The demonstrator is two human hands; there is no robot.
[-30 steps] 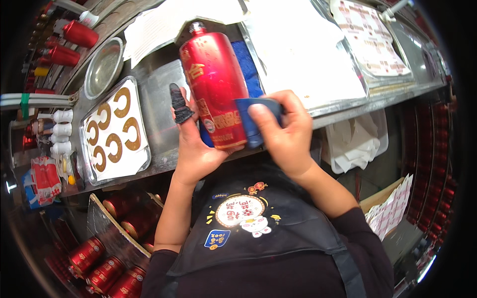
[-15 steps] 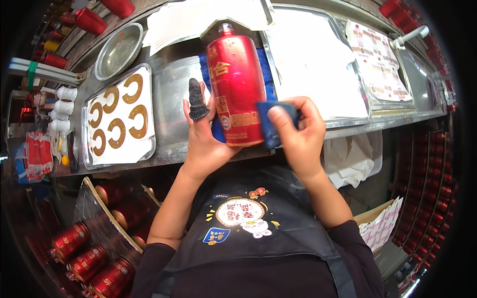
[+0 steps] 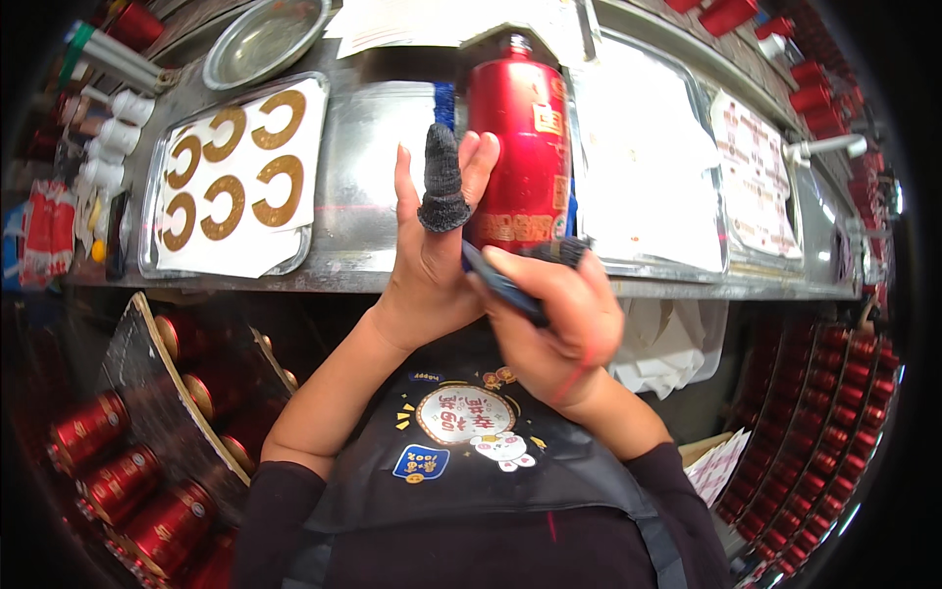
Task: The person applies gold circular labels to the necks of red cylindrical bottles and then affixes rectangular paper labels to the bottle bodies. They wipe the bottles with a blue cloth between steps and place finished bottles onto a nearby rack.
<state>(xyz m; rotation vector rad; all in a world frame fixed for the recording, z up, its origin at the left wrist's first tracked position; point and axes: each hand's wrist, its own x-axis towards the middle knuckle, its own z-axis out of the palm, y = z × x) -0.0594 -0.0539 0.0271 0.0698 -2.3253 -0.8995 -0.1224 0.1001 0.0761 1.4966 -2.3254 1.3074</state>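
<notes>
A glossy red bottle [image 3: 515, 147] with gold lettering lies on its side on a blue cloth [image 3: 444, 103], its neck pointing away from me. My left hand [image 3: 432, 245] rests against its near left side, fingers stretched out and apart, one of them in a black knitted finger sleeve [image 3: 442, 177]. At the bottle's base, my right hand [image 3: 564, 314] pinches a thin dark blue flat pad [image 3: 505, 285], seen nearly edge-on. Another black finger sleeve [image 3: 567, 252] shows on the right hand. Whether the pad touches the bottle I cannot tell.
Left on the metal bench, a tray [image 3: 149, 236] holds gold C-shaped labels [image 3: 280, 191]; a metal bowl [image 3: 260, 44] stands behind it. White sheets [image 3: 648, 157] lie in a tray at right, beside printed sheets [image 3: 756, 177]. Red bottles [image 3: 162, 525] fill racks below.
The bottle has turned, its gold lettering shifting toward the right side. My right hand has moved left and nearer me with the pad, from the bottle's right side to its base.
</notes>
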